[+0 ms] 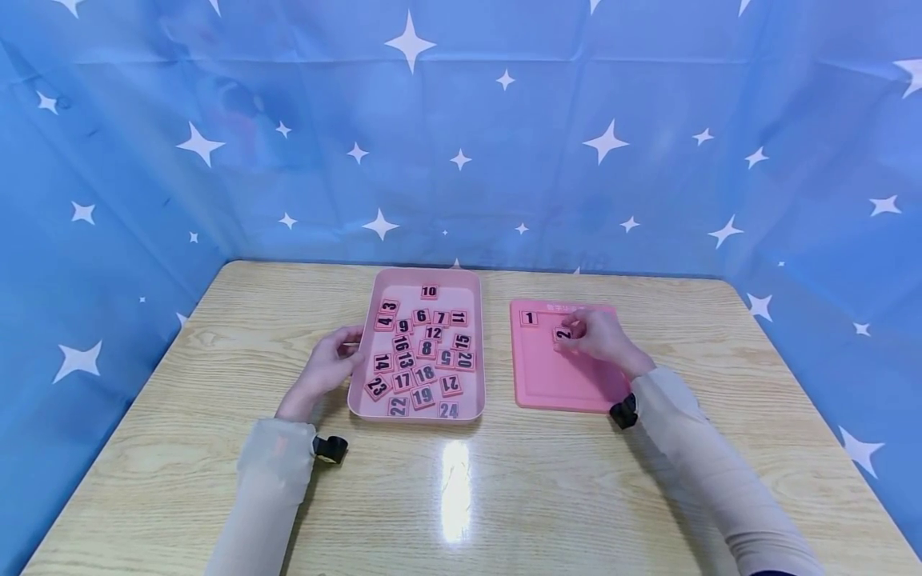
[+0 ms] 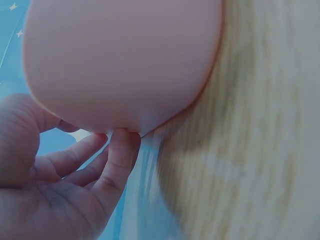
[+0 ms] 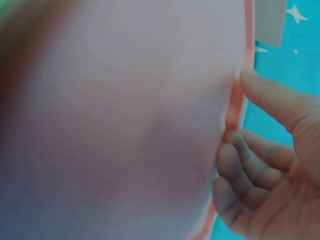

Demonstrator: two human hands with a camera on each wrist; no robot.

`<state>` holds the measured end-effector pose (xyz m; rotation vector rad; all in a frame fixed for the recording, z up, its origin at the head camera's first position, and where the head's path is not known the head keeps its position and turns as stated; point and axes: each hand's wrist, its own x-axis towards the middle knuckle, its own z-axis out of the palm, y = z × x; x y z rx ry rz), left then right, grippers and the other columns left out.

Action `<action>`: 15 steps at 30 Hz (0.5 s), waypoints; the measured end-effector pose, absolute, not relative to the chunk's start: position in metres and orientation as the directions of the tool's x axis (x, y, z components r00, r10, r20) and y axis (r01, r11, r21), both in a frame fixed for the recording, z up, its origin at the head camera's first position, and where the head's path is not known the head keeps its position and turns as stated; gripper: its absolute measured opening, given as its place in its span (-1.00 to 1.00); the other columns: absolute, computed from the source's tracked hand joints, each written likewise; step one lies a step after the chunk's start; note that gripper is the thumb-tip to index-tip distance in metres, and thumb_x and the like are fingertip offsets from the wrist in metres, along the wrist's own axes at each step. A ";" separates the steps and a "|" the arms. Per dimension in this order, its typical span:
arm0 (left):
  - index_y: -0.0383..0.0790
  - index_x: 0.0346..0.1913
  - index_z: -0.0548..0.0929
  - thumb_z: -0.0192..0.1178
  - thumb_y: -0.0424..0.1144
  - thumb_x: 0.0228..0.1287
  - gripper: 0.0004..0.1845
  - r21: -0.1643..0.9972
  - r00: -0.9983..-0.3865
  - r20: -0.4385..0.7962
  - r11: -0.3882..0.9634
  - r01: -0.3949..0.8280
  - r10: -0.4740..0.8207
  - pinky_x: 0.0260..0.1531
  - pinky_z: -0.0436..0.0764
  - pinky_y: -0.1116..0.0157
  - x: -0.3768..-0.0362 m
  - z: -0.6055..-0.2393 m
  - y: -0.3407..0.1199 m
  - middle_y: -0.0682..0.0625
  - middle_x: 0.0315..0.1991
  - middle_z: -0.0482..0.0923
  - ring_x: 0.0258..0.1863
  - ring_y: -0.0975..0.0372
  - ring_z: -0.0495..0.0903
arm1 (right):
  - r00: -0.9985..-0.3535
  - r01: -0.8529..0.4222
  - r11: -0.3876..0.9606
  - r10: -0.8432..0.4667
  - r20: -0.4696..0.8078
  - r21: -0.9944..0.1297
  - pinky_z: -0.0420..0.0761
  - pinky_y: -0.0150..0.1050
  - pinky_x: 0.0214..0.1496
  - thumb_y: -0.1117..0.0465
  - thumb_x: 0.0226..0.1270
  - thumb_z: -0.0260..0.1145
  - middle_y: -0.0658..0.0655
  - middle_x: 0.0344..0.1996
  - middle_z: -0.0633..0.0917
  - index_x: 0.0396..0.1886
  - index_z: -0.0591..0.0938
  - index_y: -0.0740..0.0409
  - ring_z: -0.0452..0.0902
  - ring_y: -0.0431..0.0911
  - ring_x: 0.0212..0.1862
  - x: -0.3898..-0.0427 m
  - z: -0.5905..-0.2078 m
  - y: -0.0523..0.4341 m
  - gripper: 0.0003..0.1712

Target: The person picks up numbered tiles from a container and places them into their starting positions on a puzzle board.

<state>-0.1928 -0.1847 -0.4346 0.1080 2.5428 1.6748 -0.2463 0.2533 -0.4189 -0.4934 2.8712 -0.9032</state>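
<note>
My right hand [image 1: 599, 336] is over the pink board [image 1: 547, 382], its thumb and fingers pinching a number tile marked 2 [image 1: 563, 334] turned sideways. In the right wrist view the bent fingers [image 3: 232, 165] appear close to the board's surface. A tile marked 1 [image 1: 529, 318] sits in the board's top left corner. My left hand [image 1: 333, 362] rests at the left side of a pink tray [image 1: 367, 410]. Loosely bent fingertips [image 2: 122, 142] touch the tray's outer wall in the left wrist view. Inside the tray lie several numbered tiles, such as 10 [image 1: 429, 292] and 24 [image 1: 449, 410], in mixed directions.
Tray and board stand side by side on a light wooden table [image 1: 432, 520], with a narrow gap between them. Behind the table hangs a blue cloth [image 1: 461, 200] with white stars. Each wrist wears a black camera band [image 1: 330, 449].
</note>
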 end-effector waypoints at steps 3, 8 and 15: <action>-0.51 0.24 0.34 0.01 -0.52 0.22 -0.51 0.922 -0.993 -0.042 0.388 0.005 0.112 -0.20 0.58 0.27 -0.192 -0.435 -0.185 -0.40 0.10 0.41 -0.01 -0.10 0.46 | -0.925 -0.296 0.754 -0.380 -0.022 -0.587 0.47 -0.32 -0.41 0.39 0.01 0.43 0.19 -0.53 0.65 -0.12 0.55 0.53 0.51 -0.10 -0.46 -0.246 -0.416 0.256 -0.57; -0.51 0.24 0.33 0.02 -0.51 0.22 -0.51 0.924 -0.993 -0.040 0.382 0.006 0.112 -0.20 0.58 0.29 -0.192 -0.435 -0.184 -0.40 0.10 0.40 -0.01 -0.10 0.46 | -0.920 -0.273 0.754 -0.386 -0.068 -0.597 0.56 -0.22 -0.32 0.50 0.02 0.34 0.24 -0.48 0.66 -0.25 0.60 0.52 0.58 -0.01 -0.40 -0.249 -0.412 0.258 -0.76; -0.51 0.27 0.30 0.02 -0.50 0.24 -0.49 0.930 -0.992 -0.056 0.367 -0.011 0.112 -0.18 0.57 0.29 -0.191 -0.432 -0.184 -0.40 0.13 0.38 0.02 -0.10 0.44 | -0.949 -0.209 0.802 -0.304 -0.082 -0.559 0.54 -0.24 -0.37 0.34 0.03 0.41 0.14 -0.55 0.67 -0.47 0.69 0.32 0.54 -0.10 -0.48 -0.254 -0.411 0.255 -0.91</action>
